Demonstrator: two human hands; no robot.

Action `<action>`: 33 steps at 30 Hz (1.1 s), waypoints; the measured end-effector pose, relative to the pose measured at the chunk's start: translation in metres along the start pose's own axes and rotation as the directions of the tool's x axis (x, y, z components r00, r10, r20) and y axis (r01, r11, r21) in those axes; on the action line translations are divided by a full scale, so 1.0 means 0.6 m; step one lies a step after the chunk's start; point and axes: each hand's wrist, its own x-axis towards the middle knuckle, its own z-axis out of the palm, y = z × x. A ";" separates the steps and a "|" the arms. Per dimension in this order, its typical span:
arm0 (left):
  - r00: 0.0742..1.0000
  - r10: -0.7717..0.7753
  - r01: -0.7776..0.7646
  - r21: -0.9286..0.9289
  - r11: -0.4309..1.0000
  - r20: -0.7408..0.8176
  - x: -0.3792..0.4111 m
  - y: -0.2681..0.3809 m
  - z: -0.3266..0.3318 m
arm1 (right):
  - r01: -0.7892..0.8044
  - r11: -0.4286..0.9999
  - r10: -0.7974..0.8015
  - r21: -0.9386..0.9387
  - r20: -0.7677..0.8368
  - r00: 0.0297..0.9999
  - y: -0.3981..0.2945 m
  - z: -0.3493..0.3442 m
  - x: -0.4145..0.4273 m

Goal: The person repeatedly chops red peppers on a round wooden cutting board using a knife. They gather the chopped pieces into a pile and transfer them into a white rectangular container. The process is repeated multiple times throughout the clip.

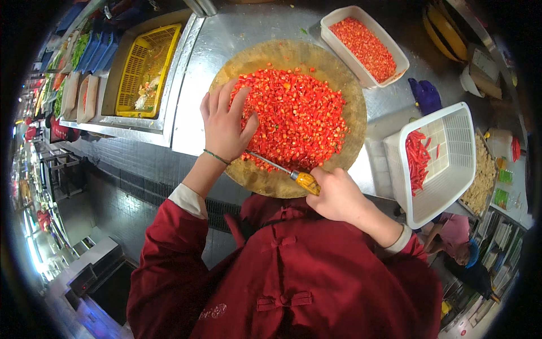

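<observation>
A broad heap of chopped red chillies (296, 114) covers much of the round wooden chopping block (353, 148). My left hand (226, 118) rests at the heap's left edge with fingers apart, its fingertips over or against the chopped pieces. I cannot tell exactly how many fingers touch them. My right hand (338, 190) grips the yellow-brown handle of a knife (307, 183) at the near edge of the block. Its blade shows almost edge-on as a thin line, pointing left towards my left wrist. The near edge of the heap lies right beside the blade.
A white tub (326, 34) of finely chopped chilli stands at the far right. Nearer is a white plastic basket (459, 169) with whole red chillies, beside a purple glove (424, 96). A yellow basket (123, 91) with scraps sits in the sink at left. A person (455, 235) is at lower right.
</observation>
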 end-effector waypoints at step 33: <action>0.949 -0.297 0.284 -0.118 0.952 -0.109 0.034 -0.025 0.098 | 0.139 0.882 -0.053 -0.451 0.199 0.979 0.035 -0.131 0.129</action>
